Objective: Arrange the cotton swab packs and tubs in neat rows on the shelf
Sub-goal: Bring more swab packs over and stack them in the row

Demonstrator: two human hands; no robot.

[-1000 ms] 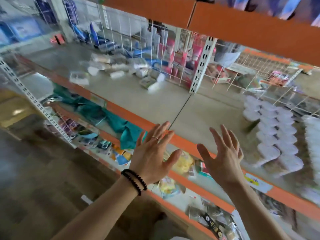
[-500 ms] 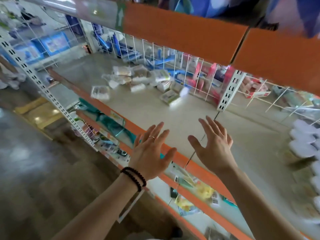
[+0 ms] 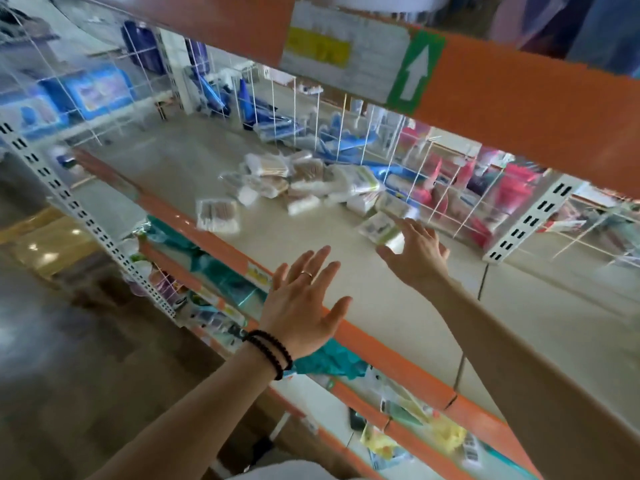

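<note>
Store aisle, blurred. Beige shelf (image 3: 398,306) with orange front edge carries a loose heap of cotton swab packs (image 3: 301,181) near the wire back grid (image 3: 346,133); one pack (image 3: 217,216) lies apart by the front edge. Left hand (image 3: 301,306) flat, fingers spread, holding nothing. Right hand (image 3: 414,251) spread, fingertips touching another pack (image 3: 377,228).

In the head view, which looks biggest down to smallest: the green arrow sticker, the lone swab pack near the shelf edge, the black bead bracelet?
1. Green arrow sticker.
2. Lone swab pack, slightly smaller.
3. Black bead bracelet.
As seen only; distances from the camera differ.
</note>
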